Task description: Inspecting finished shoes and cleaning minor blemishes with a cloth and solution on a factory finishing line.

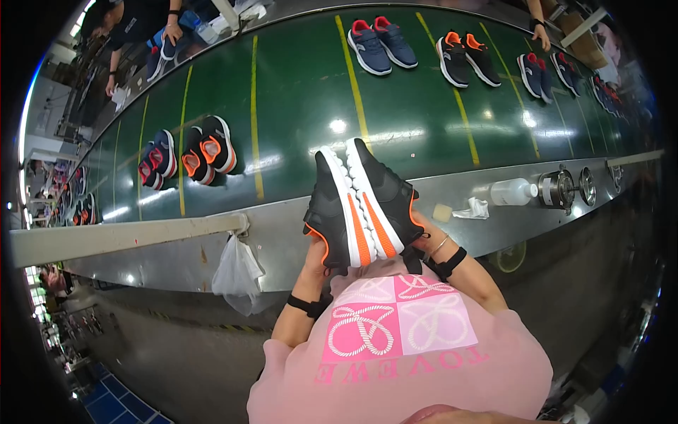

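Black-and-orange shoes (367,205) are held sole to sole above the steel desk's (282,244) near edge, toes pointing toward the green conveyor (296,106), leaning slightly left; left hand (315,256) and right hand (429,239) each grasp one heel, fingers partly hidden.

1. Here we go: 2 hands of mine, 1 left hand (316,256) and 1 right hand (425,237), on 2 black shoes (328,201)!
2. Nearer left on the belt (296,85): 1 navy pair (164,152), 1 black pair (220,148), 4 shoes!
3. Far side, 3 more navy pairs, 1 more black pair, 8 shoes, then a right-hand cluster too blurred to count!
4. On the ledge (381,237): 1 bottle (510,192), 1 canister (556,190), 1 beige block (442,213), 1 crumpled white sheet (473,208)!
5. And 1 plastic bag (236,272)!
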